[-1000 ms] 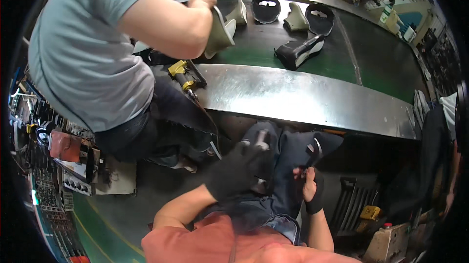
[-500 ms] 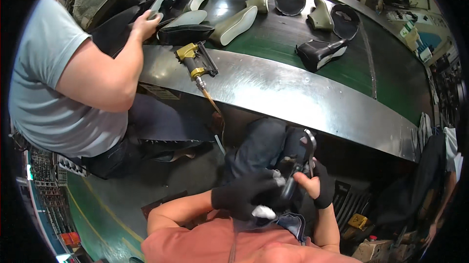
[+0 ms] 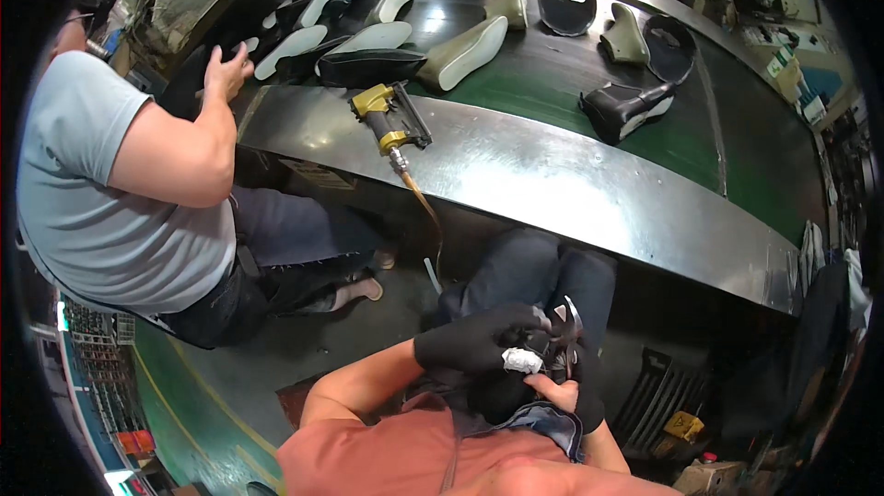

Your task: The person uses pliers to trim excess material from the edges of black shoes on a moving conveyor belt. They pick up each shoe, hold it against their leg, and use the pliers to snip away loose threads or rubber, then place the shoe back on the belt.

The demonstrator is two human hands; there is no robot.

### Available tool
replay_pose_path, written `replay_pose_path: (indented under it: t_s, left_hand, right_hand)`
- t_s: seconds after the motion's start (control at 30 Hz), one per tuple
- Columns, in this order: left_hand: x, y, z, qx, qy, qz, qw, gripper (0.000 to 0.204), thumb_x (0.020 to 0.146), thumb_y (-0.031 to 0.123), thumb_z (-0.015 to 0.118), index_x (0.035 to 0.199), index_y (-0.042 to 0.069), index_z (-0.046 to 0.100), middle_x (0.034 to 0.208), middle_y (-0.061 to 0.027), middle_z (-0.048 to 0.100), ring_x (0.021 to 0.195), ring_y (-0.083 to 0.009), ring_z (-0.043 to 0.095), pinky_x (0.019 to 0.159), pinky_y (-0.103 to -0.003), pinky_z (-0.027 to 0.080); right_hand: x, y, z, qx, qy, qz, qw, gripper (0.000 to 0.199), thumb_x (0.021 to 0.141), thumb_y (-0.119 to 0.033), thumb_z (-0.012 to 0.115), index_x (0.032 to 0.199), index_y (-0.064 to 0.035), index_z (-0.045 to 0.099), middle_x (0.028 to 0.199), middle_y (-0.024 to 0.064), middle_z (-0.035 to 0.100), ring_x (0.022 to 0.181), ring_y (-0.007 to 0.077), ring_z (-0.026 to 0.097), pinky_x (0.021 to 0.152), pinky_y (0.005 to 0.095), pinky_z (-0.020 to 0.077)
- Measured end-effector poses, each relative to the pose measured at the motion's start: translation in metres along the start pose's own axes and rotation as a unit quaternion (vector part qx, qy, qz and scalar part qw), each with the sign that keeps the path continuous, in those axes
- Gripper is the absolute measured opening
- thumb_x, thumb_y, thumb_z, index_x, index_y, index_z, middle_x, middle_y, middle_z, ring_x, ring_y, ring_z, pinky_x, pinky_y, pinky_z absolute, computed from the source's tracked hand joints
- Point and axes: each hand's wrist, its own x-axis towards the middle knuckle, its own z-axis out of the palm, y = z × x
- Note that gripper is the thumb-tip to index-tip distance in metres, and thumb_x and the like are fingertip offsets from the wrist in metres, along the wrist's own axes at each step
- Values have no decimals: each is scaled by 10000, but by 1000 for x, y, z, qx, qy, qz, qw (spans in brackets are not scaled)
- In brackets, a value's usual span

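Shoe (image 3: 516,385) held in the lap: gloved left hand (image 3: 474,349) grips it while right hand (image 3: 562,385) clasps pincers (image 3: 566,335) (pulling comes next, likely).

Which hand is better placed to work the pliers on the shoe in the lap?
Right, probably. The right hand is at the pliers, while the gloved left hand lies over the dark shoe, steadying it.

I have one view only, from the head camera, looking steeply down over my own lap. My hands, left hand (image 3: 474,349) and right hand (image 3: 562,395), sit near, low in frame. The curved steel bench (image 3: 552,174) and green conveyor belt (image 3: 645,81) lie farther off, bent by the fisheye. A co-worker (image 3: 110,192) sits at far left.
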Motion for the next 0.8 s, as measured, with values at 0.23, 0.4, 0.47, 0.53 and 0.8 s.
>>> replay_pose_path:
  t_s: [0.23, 0.4, 0.47, 0.53, 0.8]
  left_hand:
    - [-3, -10, 6, 94, 56, 94, 990, 192, 834, 76, 672, 1018, 19, 676, 990, -112, 673, 913, -243, 643, 810, -338, 501]
    - [-4, -31, 25, 185, 146, 197, 952, 182, 822, 40, 656, 1001, 11, 674, 978, -130, 670, 901, -236, 648, 785, -325, 505]
    - [-5, -23, 34, 153, 165, 143, 964, 170, 828, 25, 642, 995, 6, 672, 988, -116, 674, 910, -209, 647, 791, -317, 504]
    - [-4, -19, 40, 24, 169, 69, 983, 171, 842, 19, 624, 1005, 2, 673, 1010, -93, 676, 919, -173, 636, 798, -309, 502]
    - [15, -30, 26, -74, 111, -39, 990, 194, 881, 11, 572, 1046, -19, 669, 981, -74, 689, 914, -132, 615, 828, -282, 497]
  right_hand:
    - [-1, -2, 8, -36, -5, -17, 999, 552, 703, -219, 826, 1170, -21, 609, 1142, 144, 638, 1010, 260, 620, 908, 363, 462]
    - [0, -9, 12, -75, 49, -22, 996, 412, 724, -186, 795, 1075, -25, 652, 1070, 147, 661, 944, 257, 636, 857, 351, 476]
    - [-5, 4, 13, -53, 90, 12, 994, 371, 735, -177, 784, 1047, -19, 661, 1046, 144, 668, 931, 252, 641, 844, 346, 480]
    - [-7, 7, 16, -12, 106, 54, 993, 339, 748, -169, 774, 1027, -9, 665, 1034, 138, 670, 933, 247, 643, 839, 345, 481]
    - [4, -11, 7, 16, 84, 62, 994, 226, 879, -201, 670, 1031, -34, 678, 945, 57, 698, 850, 153, 624, 785, 301, 479]
